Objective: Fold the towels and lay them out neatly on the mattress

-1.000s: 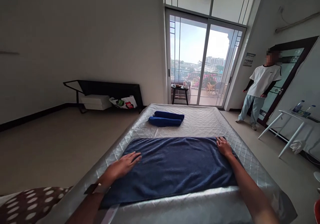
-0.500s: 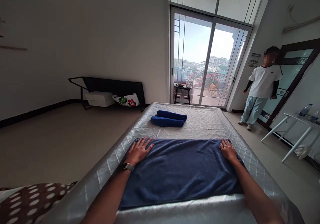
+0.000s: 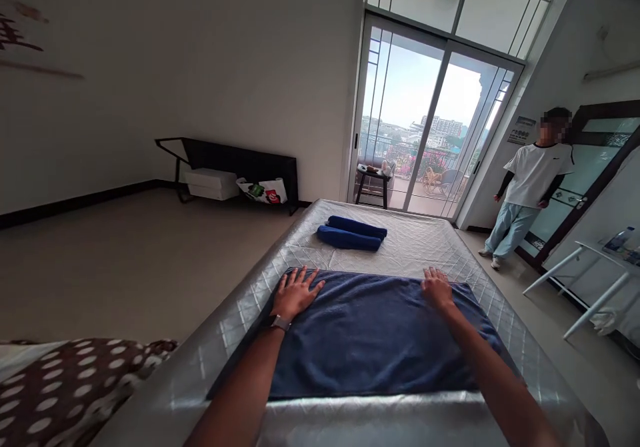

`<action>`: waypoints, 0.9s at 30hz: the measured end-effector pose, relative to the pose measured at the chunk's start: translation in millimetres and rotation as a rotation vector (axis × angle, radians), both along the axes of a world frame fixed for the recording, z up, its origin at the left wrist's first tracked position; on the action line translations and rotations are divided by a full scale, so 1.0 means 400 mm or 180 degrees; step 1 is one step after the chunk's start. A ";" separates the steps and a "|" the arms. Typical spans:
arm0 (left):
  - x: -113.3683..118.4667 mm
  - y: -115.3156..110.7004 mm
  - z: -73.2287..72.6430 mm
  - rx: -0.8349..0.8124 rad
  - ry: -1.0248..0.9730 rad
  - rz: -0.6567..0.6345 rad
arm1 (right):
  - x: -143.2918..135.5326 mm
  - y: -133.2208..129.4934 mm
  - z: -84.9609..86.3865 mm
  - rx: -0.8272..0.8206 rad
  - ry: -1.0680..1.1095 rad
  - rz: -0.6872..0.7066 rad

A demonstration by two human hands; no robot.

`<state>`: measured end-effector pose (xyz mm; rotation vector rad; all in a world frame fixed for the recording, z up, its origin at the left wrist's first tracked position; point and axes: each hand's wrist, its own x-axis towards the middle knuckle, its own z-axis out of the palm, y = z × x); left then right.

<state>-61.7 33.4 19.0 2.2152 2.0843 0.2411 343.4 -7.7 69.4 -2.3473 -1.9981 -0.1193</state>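
A dark blue towel (image 3: 370, 340) lies spread out across a silver quilted mattress (image 3: 415, 237). On the towel's far left corner my left hand (image 3: 296, 294) rests flat, fingers spread, with a watch on the wrist. My right hand (image 3: 437, 287) is on the towel's far edge, right of the middle, its fingers stretched forward and nothing held. Beyond the towel, two rolled or folded blue cloths (image 3: 353, 232) lie side by side on the mattress.
A brown polka-dot cloth (image 3: 65, 380) is at lower left. Against the wall stands a black frame (image 3: 240, 156) with a white box (image 3: 210, 184) and a bag (image 3: 263, 190). A person (image 3: 533, 177) stands right of the glass doors (image 3: 400, 100), near a white table (image 3: 610, 254).
My right hand has moved left along the towel's far edge, away from its right corner. My left hand stays at the left corner. The view has turned slightly left.
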 end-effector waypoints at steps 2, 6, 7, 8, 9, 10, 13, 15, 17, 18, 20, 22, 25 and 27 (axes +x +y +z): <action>0.000 0.001 -0.002 0.0006 -0.0018 -0.0012 | -0.129 0.000 -0.016 0.0065 0.0199 0.0618; -0.002 -0.003 0.001 0.0000 -0.0043 -0.0041 | -0.304 -0.020 -0.055 -0.0220 0.0561 0.1230; -0.002 -0.005 0.003 -0.0002 -0.0039 -0.0043 | -0.319 -0.025 -0.060 -0.0302 0.0621 0.1252; -0.002 -0.007 0.006 -0.0008 -0.0034 -0.0043 | -0.324 -0.030 -0.063 -0.0373 0.0666 0.1257; -0.002 -0.009 0.009 -0.0023 -0.0032 -0.0037 | -0.320 -0.034 -0.063 -0.0424 0.0697 0.1248; -0.003 -0.010 0.011 -0.0047 -0.0037 -0.0029 | -0.308 -0.037 -0.062 -0.0464 0.0713 0.1233; -0.004 -0.012 0.016 -0.0135 -0.0070 -0.0008 | -0.252 -0.045 -0.055 -0.0527 0.0690 0.1119; -0.005 -0.011 0.016 -0.0164 -0.0066 -0.0022 | -0.204 -0.052 -0.051 -0.0538 0.0644 0.0962; -0.006 -0.010 0.016 -0.0166 -0.0040 -0.0036 | -0.153 -0.062 -0.050 -0.0537 0.0597 0.0790; -0.007 -0.010 0.017 -0.0162 -0.0026 -0.0040 | -0.126 -0.067 -0.051 -0.0536 0.0578 0.0709; -0.006 -0.011 0.020 -0.0173 0.0004 -0.0037 | -0.070 -0.079 -0.052 -0.0513 0.0545 0.0562; -0.005 -0.012 0.024 -0.0207 0.0039 -0.0024 | -0.012 -0.091 -0.054 -0.0472 0.0531 0.0456; -0.004 -0.014 0.029 -0.0243 0.0087 0.0001 | 0.076 -0.107 -0.062 -0.0373 0.0562 0.0392; -0.003 -0.014 0.030 -0.0227 0.0105 0.0005 | 0.128 -0.114 -0.071 -0.0269 0.0652 0.0420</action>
